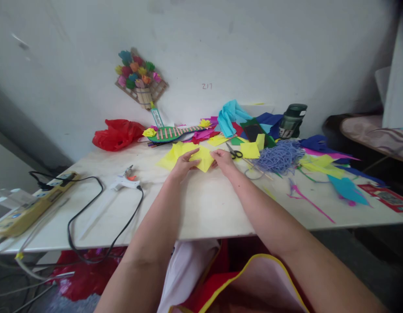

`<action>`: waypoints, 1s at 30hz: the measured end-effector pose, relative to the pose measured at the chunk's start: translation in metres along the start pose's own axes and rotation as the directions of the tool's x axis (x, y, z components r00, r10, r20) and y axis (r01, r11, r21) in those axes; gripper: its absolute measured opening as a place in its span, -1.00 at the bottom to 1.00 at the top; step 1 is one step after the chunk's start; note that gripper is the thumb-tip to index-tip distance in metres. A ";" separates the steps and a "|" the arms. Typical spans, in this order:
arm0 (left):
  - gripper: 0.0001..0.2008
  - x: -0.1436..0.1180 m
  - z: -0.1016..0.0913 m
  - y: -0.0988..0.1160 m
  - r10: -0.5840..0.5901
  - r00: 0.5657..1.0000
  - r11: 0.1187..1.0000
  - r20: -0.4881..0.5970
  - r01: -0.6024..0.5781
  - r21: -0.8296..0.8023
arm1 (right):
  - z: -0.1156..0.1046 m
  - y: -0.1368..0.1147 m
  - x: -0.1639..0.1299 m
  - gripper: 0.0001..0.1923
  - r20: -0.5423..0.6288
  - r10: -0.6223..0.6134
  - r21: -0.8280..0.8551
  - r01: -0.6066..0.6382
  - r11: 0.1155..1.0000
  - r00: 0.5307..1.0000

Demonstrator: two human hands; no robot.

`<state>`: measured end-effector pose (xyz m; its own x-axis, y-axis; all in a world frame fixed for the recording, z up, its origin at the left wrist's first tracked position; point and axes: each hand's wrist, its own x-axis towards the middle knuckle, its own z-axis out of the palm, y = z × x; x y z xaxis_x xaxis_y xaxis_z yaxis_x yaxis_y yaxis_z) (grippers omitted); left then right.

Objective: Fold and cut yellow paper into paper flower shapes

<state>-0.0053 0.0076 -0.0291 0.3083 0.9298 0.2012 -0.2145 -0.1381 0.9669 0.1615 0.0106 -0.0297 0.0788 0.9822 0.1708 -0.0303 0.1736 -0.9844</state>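
Note:
A piece of yellow crepe paper [204, 157] spans the gap between my two hands, just over the table. My left hand [186, 165] grips its left side, thumb and fingers partly spread around the edge. On the right edge, my right hand [223, 160] pinches the paper between thumb and fingers. More yellow paper [169, 157] lies behind and to the left of my left hand. Black-handled scissors [234, 153] rest just beyond my right hand, beside a yellow paper square [250, 150].
A white glue gun [125, 183] with a trailing black cord lies left, near a yellow power strip [35, 204]. Shredded purple paper [279, 156], coloured sheets and a dark green bottle [292, 121] crowd the right. A guitar-shaped craft [175, 133] and red plastic bag [118, 134] sit at the back.

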 end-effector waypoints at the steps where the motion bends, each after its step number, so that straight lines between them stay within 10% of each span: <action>1: -0.40 0.002 0.000 -0.002 0.002 1.000 1.000 -0.015 -0.002 0.011 | 0.000 0.000 0.000 -0.87 0.003 -0.003 0.005 0.003 1.000 1.000; 30: -0.60 0.004 -0.004 -0.010 -0.057 0.997 0.986 -0.047 0.064 0.156 | 0.001 -0.002 -0.004 -0.82 0.140 -0.066 -0.043 0.073 0.996 0.988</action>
<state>-0.0057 0.0147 -0.0390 0.2759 0.9512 0.1379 -0.0470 -0.1299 0.9904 0.1600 0.0068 -0.0286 -0.0601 0.9690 0.2398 0.0186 0.2412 -0.9703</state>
